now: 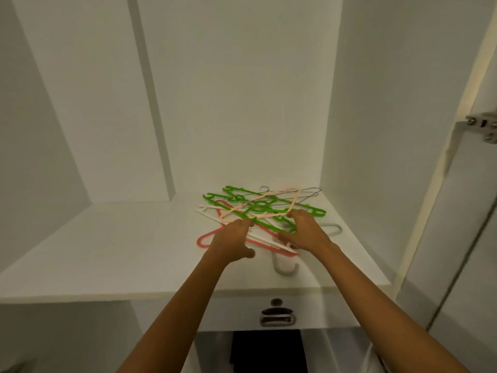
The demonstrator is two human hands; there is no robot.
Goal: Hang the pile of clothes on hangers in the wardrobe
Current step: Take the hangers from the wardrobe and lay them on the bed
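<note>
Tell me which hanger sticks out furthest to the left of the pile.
The red hanger: its rounded corner juts out left of the left hand, beyond every other hanger in the pile.

Setting: interior of a household wardrobe (242, 90). Evidence: white laminate back and side panels with a vertical divider (150, 103); one broad white shelf (107, 251) carrying a loose heap of clothes hangers (258, 211), green, red, peach and white plastic with a few of wire; a drawer front (234, 313) under the shelf, fitted with a metal pull handle (277, 317) and a keyhole (276, 302); a metal hinge (484, 126) on the open door (457, 238) at right; dark fabric (269, 351) in the compartment beneath.
</note>
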